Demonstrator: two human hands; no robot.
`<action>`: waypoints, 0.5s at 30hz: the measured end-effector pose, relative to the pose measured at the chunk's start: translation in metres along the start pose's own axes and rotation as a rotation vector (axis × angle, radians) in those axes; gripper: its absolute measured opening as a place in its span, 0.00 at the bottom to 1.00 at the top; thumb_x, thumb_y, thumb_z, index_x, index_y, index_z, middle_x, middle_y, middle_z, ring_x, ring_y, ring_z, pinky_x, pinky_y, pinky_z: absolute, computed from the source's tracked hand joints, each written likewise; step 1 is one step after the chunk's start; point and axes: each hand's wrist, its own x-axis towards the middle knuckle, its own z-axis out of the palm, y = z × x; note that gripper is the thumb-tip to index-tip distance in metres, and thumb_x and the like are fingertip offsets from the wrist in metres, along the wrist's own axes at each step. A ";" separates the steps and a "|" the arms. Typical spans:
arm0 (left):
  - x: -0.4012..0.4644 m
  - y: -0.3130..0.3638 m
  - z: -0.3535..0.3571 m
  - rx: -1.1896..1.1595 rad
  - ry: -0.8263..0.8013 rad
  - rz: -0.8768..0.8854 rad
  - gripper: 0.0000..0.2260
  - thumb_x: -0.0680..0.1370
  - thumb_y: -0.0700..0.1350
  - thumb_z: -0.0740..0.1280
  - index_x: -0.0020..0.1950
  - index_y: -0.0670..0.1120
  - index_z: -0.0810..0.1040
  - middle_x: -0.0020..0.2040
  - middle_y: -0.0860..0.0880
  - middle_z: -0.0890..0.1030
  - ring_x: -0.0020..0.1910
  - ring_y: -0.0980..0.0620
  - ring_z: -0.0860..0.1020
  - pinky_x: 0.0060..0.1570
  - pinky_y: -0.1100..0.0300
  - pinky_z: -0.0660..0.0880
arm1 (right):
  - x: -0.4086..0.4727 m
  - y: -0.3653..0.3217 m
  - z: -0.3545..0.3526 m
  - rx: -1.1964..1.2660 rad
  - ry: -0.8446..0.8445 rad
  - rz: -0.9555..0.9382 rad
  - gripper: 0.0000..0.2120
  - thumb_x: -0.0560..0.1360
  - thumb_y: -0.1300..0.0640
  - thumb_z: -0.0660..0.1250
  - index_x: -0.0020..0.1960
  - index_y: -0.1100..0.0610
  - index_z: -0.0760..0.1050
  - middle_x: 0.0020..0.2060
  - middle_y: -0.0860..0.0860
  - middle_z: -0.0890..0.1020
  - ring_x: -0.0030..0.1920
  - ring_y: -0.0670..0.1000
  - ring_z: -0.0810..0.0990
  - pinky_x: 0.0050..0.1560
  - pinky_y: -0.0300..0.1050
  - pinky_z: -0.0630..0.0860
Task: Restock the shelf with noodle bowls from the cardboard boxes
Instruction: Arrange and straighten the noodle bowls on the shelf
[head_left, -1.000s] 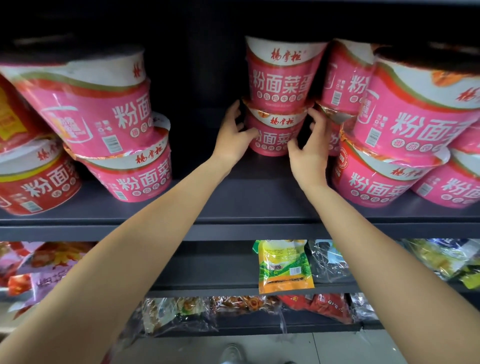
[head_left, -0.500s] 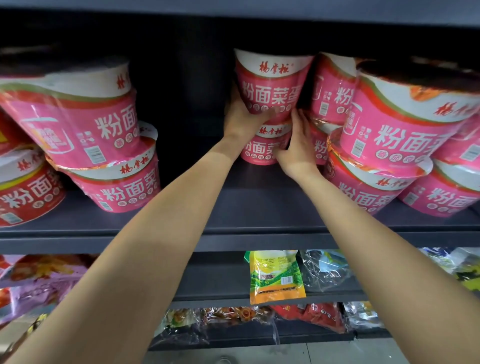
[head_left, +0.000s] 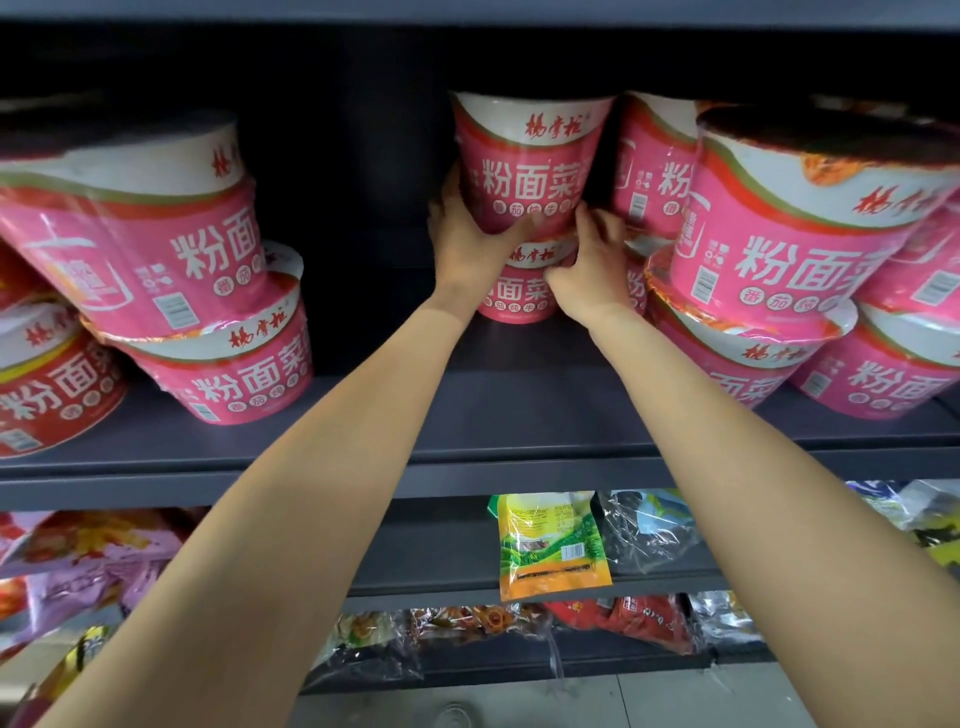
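Both bare arms reach to the back of the dark shelf (head_left: 519, 415), where a pink upper noodle bowl (head_left: 524, 166) sits stacked on a lower noodle bowl (head_left: 519, 291); the left hand (head_left: 467, 244) cups the upper bowl's base, fingers (head_left: 514, 228) curled under it and thumb up its left side; the right hand (head_left: 592, 265) presses at the seam between the two bowls, its fingers bent and close together against them. Further pink stacked bowls flank the pair, left (head_left: 156, 249) and right (head_left: 789, 249); snack packets (head_left: 553, 545) lie on the shelves below.
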 end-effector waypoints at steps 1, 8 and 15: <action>-0.003 -0.003 -0.005 -0.036 -0.035 0.003 0.49 0.60 0.60 0.76 0.76 0.48 0.59 0.70 0.46 0.66 0.70 0.47 0.67 0.67 0.44 0.69 | -0.003 0.000 0.000 0.034 -0.002 0.002 0.36 0.75 0.63 0.65 0.78 0.56 0.51 0.75 0.54 0.54 0.75 0.54 0.57 0.72 0.44 0.59; -0.023 -0.029 -0.019 -0.151 -0.146 -0.185 0.35 0.76 0.49 0.69 0.78 0.47 0.55 0.75 0.46 0.63 0.72 0.48 0.66 0.69 0.48 0.68 | -0.030 0.004 0.019 0.295 0.029 0.040 0.41 0.73 0.66 0.67 0.78 0.58 0.48 0.75 0.55 0.59 0.75 0.51 0.59 0.74 0.43 0.58; -0.021 -0.024 -0.014 -0.183 -0.208 -0.187 0.25 0.79 0.50 0.65 0.75 0.47 0.64 0.70 0.48 0.72 0.66 0.49 0.73 0.66 0.49 0.71 | -0.026 0.008 0.028 0.318 -0.016 -0.014 0.41 0.70 0.64 0.68 0.77 0.58 0.51 0.73 0.55 0.64 0.73 0.52 0.64 0.72 0.53 0.64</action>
